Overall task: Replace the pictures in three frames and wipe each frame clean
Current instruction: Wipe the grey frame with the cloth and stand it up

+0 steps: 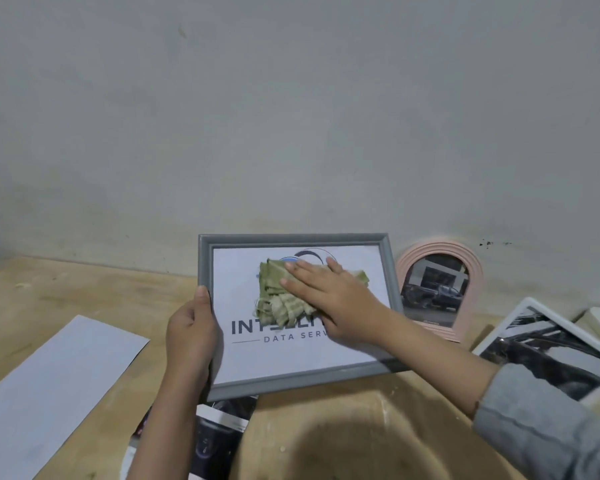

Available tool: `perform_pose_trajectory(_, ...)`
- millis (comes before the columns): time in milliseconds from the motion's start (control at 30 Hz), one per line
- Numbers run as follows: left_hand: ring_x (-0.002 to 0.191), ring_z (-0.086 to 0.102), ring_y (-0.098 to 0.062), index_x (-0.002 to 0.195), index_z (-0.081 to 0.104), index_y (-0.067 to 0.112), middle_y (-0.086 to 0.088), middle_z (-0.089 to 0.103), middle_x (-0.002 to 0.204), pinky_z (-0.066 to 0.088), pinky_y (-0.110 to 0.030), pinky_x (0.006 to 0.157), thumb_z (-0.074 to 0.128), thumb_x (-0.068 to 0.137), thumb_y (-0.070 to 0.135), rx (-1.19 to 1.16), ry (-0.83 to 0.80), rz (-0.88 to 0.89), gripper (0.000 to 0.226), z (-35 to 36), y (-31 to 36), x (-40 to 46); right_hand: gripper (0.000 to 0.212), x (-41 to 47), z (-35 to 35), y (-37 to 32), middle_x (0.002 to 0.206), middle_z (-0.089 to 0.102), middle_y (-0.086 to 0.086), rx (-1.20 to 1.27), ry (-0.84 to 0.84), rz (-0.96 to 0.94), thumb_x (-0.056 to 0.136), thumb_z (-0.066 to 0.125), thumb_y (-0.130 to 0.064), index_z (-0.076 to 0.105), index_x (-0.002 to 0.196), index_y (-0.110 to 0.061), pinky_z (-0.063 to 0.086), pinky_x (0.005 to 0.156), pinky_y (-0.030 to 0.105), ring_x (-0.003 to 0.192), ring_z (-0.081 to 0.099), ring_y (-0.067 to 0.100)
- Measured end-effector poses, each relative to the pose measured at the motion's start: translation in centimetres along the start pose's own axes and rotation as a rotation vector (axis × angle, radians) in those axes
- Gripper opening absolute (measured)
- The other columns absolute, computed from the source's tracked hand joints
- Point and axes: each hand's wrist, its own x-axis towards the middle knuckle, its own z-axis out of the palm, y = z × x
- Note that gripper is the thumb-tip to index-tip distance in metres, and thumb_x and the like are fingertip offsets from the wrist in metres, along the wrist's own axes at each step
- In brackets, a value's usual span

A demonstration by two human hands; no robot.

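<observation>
On the glass of the gray picture frame (293, 241), the right hand (333, 299) lies flat with fingers straight, pressing a folded green cloth (278, 292) against the logo print (274, 351) inside. The left hand (191, 336) grips the frame's left edge, thumb curled over the front, holding it tilted up above the wooden table (84, 289). Just right of the frame, a pink arched frame (439, 252) leans at the wall. A white frame (534, 304) lies farther right. A blank paper sheet (49, 382) lies left, and loose photos (215, 431) sit below the gray frame.
</observation>
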Motion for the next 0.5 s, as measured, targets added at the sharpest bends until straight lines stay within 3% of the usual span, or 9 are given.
perform_pose_trajectory(167, 0.057, 0.024, -0.018, 0.062, 0.023, 0.016, -0.001, 0.025, 0.059, 0.018, -0.032, 0.055, 0.035, 0.101, 0.040, 0.024, 0.052, -0.025, 0.047, -0.7, -0.1, 0.3, 0.073, -2.6, 2.2, -2.2, 0.148, 0.040, 0.010, 0.032, -0.009, -0.084, 0.068, 0.034, -0.004, 0.037, 0.140, -0.016, 0.032, 0.104, 0.054, 0.137, 0.036, 0.024)
perform_pose_trajectory(367, 0.064, 0.035, -0.018, 0.070, 0.039, 0.009, -0.011, 0.040, 0.068, 0.025, -0.031, 0.058, 0.034, 0.100, 0.045, 0.021, 0.099, -0.029, 0.047, -1.7, -0.8, 1.2, 0.072, -5.0, 3.2, -4.5, 0.145, 0.045, 0.002, 0.249, -0.076, -0.029, 0.067, 0.034, -0.001, 0.046, 0.135, -0.020, 0.029, 0.108, 0.049, 0.135, 0.039, 0.017)
perform_pose_trajectory(500, 0.061, 0.030, -0.019, 0.065, 0.031, 0.011, -0.008, 0.034, 0.064, 0.023, -0.032, 0.055, 0.035, 0.100, 0.042, 0.007, 0.155, -0.033, 0.047, -1.7, -0.5, 0.7, 0.071, -5.4, 2.2, -5.2, 0.133, 0.057, -0.006, 0.554, -0.156, 0.170, 0.067, 0.038, 0.005, 0.056, 0.129, -0.024, 0.037, 0.106, 0.025, 0.125, 0.049, 0.008)
